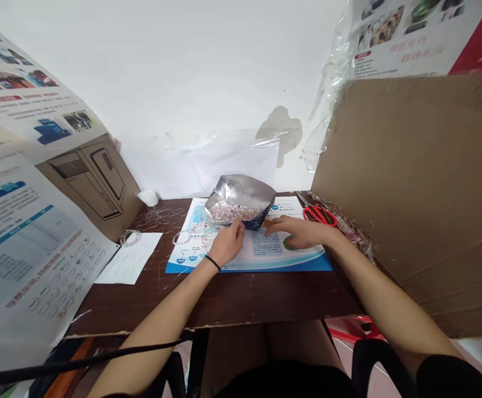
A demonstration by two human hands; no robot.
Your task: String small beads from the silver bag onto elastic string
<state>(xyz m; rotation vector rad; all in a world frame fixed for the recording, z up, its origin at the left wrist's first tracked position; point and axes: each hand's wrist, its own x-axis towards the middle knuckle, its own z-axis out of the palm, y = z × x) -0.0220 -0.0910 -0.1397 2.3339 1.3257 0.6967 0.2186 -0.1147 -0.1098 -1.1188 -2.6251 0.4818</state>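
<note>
1. White wall [100, 72] with clinging plastic sheeting [220, 160] rises behind a dark brown desk [241, 298], with a cardboard panel [410, 193] standing at its right edge.
2. Left hand [228, 241] sits curled, its fingertips at the lower edge of a silver foil pouch [241, 193]; whether they pinch it cannot be told.
3. Right hand [301, 232] lies flat and released, its fingers just beside the pouch's lower right corner.
4. That pouch stands crumpled and tilted near the desk's back edge, on a blue-and-white printed sheet [249, 249], with speckled pink-and-white granules [235, 213] showing.
5. A careless knock could tip it, and if it is unsealed, the granules could scatter.
6. Red-handled scissors [319, 215] lie near the right hand, so a sideways slip could catch them.
7. Further left lie a white paper slip [129, 257] and a large printed poster [29, 243].
</note>
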